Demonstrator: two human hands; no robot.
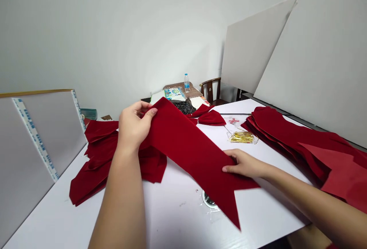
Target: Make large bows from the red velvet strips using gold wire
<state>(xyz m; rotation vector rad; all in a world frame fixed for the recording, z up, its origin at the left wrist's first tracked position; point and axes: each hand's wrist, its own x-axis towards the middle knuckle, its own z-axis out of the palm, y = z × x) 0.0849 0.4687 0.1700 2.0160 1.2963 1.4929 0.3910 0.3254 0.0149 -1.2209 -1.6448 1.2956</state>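
Note:
A dark red velvet ribbon strip (186,142) is stretched at a slant above the white table, its near end cut into a swallowtail. My left hand (134,123) pinches its far upper end between thumb and fingers. Lower down, my right hand (243,164) grips the strip's right edge near the notched end, with some fingers hidden beneath it. Behind my left forearm lies a heap of folded red velvet pieces (97,165). A red velvet bow (212,118) rests farther back, past the strip.
A stack of red velvet pieces (286,138) lies on the right of the table (172,218). Gold twist ties (242,137) sit in clear plastic. A round metal fitting (208,199) shows under the strip. White boards (315,58) lean at right; a water bottle (186,83) stands behind.

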